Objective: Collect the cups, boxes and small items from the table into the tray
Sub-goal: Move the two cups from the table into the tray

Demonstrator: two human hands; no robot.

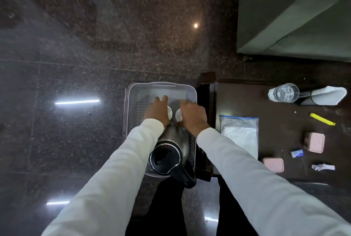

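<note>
both hands reach into the grey tray (133, 102) beside the table (284, 121); left hand (156, 111) and right hand (191, 114) each rest over a white cup (169, 112), finger grip unclear; kettle (169, 152) stands in tray; two pink boxes (314, 142) remain on table

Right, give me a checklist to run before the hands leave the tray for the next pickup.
1. Two white cups seated in the tray: cannot tell, the hands cover most of them.
2. Left hand and right hand free of the cups: cannot tell.
3. Room left in the tray: ok, the far half is bare; the kettle fills the near end.
4. Boxes collected: not ok, two pink boxes sit on the table.
5. Small items collected: not ok, a yellow strip and a small blue packet lie there.
6. Glass collected: not ok.
</note>
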